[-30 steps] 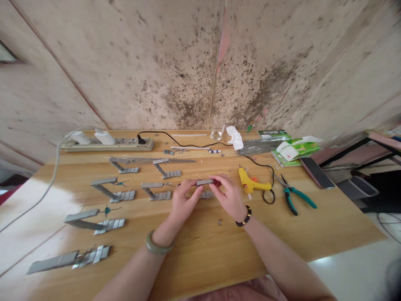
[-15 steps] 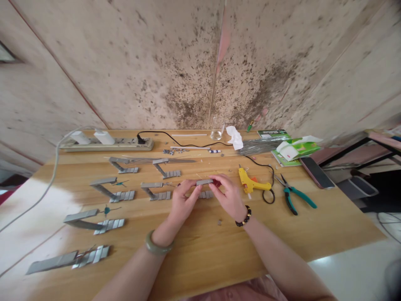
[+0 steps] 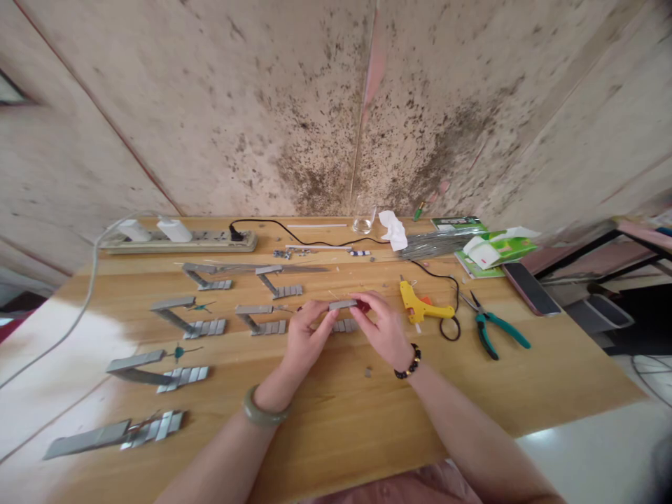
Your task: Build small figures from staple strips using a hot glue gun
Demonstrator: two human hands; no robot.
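Note:
My left hand (image 3: 307,341) and my right hand (image 3: 382,327) meet over the middle of the wooden table (image 3: 336,413). Both pinch a short grey metal strip (image 3: 341,305), the left at its left end, the right at its right end. A small red piece (image 3: 363,306) shows at my right fingertips. Just under the strip lies a row of grey staple-like pieces (image 3: 346,325). Several similar grey strip assemblies (image 3: 189,316) lie in rows to the left.
A yellow glue gun (image 3: 423,305) with a black cord lies right of my hands, then green-handled pliers (image 3: 493,329) and a phone (image 3: 531,288). A power strip (image 3: 181,239), a glass (image 3: 364,215), tissue and green packets sit along the back edge.

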